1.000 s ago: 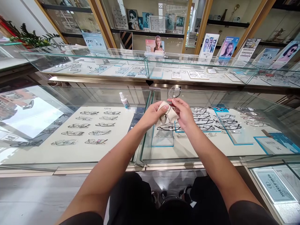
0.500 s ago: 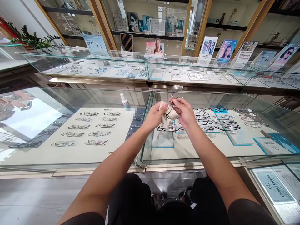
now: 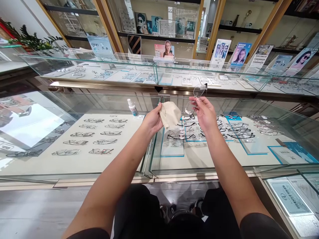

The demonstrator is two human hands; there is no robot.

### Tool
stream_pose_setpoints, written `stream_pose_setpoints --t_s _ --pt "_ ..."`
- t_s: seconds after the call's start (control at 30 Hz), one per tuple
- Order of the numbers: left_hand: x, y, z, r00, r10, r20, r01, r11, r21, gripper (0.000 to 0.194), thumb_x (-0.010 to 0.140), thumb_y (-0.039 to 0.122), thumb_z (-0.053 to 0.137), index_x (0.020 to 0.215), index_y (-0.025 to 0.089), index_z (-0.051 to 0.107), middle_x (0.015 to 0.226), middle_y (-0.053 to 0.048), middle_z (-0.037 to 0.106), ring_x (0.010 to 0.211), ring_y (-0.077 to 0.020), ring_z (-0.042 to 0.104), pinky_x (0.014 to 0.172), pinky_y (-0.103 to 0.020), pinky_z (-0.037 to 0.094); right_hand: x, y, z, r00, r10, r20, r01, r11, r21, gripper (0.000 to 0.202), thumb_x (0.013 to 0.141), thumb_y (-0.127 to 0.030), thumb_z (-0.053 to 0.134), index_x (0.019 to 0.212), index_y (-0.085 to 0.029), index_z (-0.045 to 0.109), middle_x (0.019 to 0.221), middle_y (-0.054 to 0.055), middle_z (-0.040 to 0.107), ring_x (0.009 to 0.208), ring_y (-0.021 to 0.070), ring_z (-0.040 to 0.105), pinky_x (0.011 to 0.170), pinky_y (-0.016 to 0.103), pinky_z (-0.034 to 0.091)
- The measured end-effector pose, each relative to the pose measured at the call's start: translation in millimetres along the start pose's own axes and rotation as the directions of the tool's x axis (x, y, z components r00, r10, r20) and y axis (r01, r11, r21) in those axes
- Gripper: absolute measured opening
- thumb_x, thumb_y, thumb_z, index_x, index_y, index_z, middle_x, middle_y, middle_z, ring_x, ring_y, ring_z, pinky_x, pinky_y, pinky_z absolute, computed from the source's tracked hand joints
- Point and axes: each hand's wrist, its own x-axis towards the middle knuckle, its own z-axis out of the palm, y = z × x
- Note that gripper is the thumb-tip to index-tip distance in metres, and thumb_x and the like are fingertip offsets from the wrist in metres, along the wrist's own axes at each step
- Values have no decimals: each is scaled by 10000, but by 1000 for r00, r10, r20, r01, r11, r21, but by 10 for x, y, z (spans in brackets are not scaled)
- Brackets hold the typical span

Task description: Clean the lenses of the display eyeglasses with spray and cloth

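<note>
Eyeglasses (image 3: 200,90) right of ctr, clamped in R hand (image 3: 206,114) fingers, not yet set down. Beige cloth (image 3: 170,115) at ctr, pinched in L hand (image 3: 152,120) fingers, not touching them; wiping prob. done or on hold, can't tell. Spray bottle (image 3: 133,108) upper ctr-left, unheld.

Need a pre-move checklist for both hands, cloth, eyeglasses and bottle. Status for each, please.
1. Left hand gripping the beige cloth: ok.
2. Right hand holding the eyeglasses: ok, raised above the display case.
3. Hands apart from each other: ok.
4. Spray bottle standing, apart from both hands: ok.
5. Eyeglasses free of smudges: cannot tell, too small to see.
</note>
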Motion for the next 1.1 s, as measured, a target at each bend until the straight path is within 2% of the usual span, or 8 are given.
stream_pose_setpoints --t_s 0.1,0.17,0.27,0.37,0.57,0.7,0.87,1.1 --pt "-20 61 -14 999 -37 36 36 999 17 273 1061 375 613 1080 130 733 981 -118 819 1007 -241 797 991 -370 628 -42 -23 19 990 -88 114 106 981 -160 172 922 -442 763 872 -294 691 1000 3 803 1019 209 690 955 372 498" --pt "-44 112 -22 998 -50 45 48 998 41 291 1077 357 582 1067 114 742 981 -139 822 1016 -247 801 1000 -371 628 -75 -40 26 967 -149 208 218 906 -364 180 973 -452 708 897 -290 691 1007 20 787 1045 237 667 982 406 479" --pt "-90 178 -20 997 -26 75 19 995 93 319 1093 339 552 1105 88 749 985 -156 825 1037 -257 802 1015 -388 625 -137 -38 56 903 -191 384 419 580 -698 165 1026 -391 629 935 -272 696 1044 49 771 1099 283 607 1016 463 422" --pt "-141 188 10 989 19 149 -40 989 140 331 1067 366 617 1177 80 744 1030 -161 826 1058 -269 798 1025 -415 624 -200 17 123 862 -116 493 506 217 -835 189 1066 -300 545 1002 -243 713 1084 84 779 1129 313 571 1003 490 384" --pt "-184 127 37 977 -27 212 -4 990 144 322 1051 387 647 1131 92 747 1044 -155 814 1086 -271 780 1046 -438 616 -232 175 202 869 -22 495 488 -138 -862 320 1089 -195 432 1163 -185 743 1274 148 765 1216 356 547 1027 509 366" --pt "-160 62 10 956 -48 289 6 990 143 263 1011 358 679 1066 111 753 1047 -147 806 1125 -284 761 1065 -442 595 -233 239 220 873 -12 488 473 -224 -852 393 1079 -124 378 1262 -167 723 1310 168 745 1208 347 562 1061 499 366" --pt "-153 -179 64 925 70 373 -154 967 202 431 815 490 896 1031 156 731 997 -92 797 1039 -264 752 933 -367 592 -287 249 299 871 -24 490 474 -216 -853 365 1088 -139 374 1206 -164 718 1321 172 736 1256 349 567 1073 486 385" --pt "-103 -440 86 919 376 122 -395 854 338 475 775 576 887 885 164 678 799 -36 754 732 -157 653 669 -269 475 -370 338 450 858 2 514 503 -207 -839 418 1089 -108 345 1328 -138 687 1243 180 751 1167 335 587 1062 502 401"
